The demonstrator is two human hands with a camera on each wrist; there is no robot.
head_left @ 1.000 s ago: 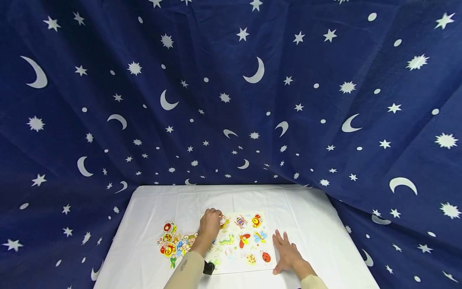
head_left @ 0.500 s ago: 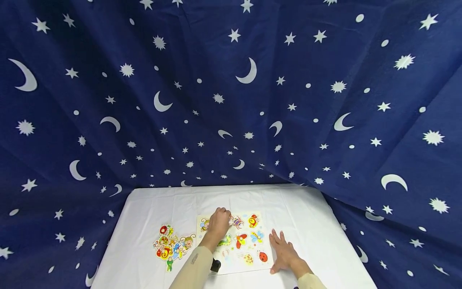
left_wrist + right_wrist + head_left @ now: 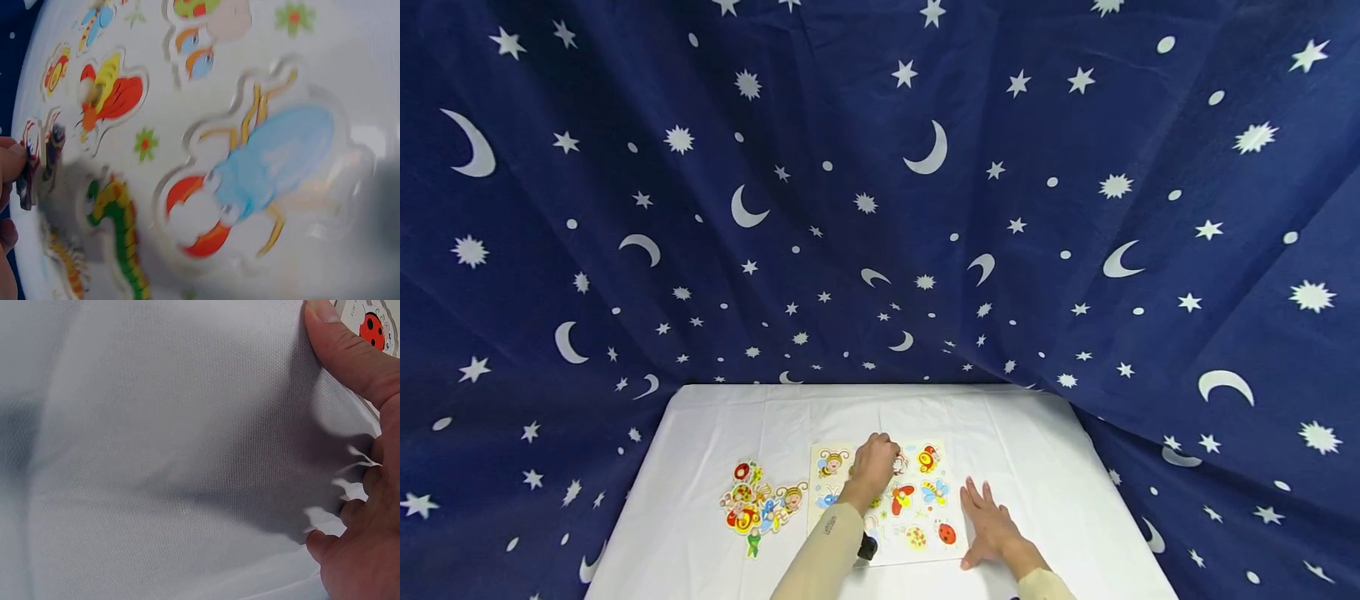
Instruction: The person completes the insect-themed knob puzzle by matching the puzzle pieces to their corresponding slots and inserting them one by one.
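Observation:
My left hand (image 3: 873, 468) is over the upper middle of the white puzzle board (image 3: 951, 492), which is printed with insects. In the left wrist view, my fingers (image 3: 9, 165) pinch a spider-like puzzle piece (image 3: 27, 167), dark with red edges and tilted. It is beside a matching picture (image 3: 54, 147) on the board; whether they touch I cannot tell. My right hand (image 3: 990, 525) lies spread on the cloth at the board's right edge. Its thumb (image 3: 340, 344) is against that edge, near the ladybird (image 3: 372, 330).
A heap of loose insect puzzle pieces (image 3: 752, 504) lies left of the board, with a bee piece (image 3: 792, 498) beside it. White cloth (image 3: 1037, 450) covers the table. A blue curtain (image 3: 850, 242) with moons and stars hangs around it.
My left hand has moved right across the top row with the pinched piece, uncovering the bee picture at the upper left. The right hand stays in place at the board's edge.

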